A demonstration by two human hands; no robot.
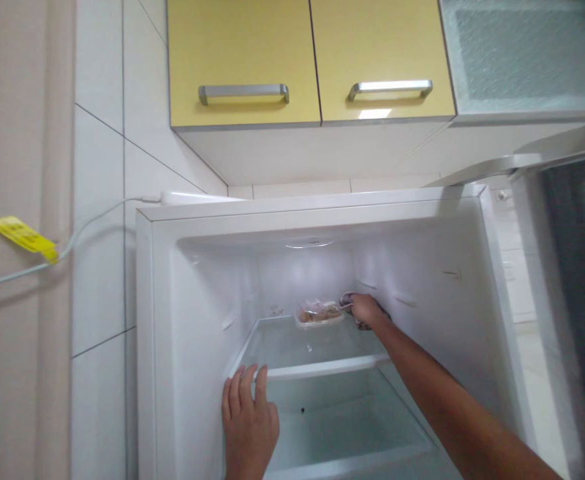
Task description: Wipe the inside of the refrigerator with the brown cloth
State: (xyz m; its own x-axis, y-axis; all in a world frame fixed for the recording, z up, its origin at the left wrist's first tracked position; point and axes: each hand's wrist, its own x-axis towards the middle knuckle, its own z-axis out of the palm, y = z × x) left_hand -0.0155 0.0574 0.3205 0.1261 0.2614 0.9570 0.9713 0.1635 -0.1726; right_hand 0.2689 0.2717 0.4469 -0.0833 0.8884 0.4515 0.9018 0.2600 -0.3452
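Observation:
An open white fridge compartment fills the middle of the view. My left hand lies flat with fingers stretched out against the front left edge of the glass shelf. My right hand reaches to the back right of that shelf, fingers closed round a dark thing I cannot make out. Just left of it sits a clear plastic food container with brownish food inside.
The fridge door stands open at the right. Two yellow wall cupboards with metal handles hang above. A white cable with a yellow tag runs along the tiled wall at the left.

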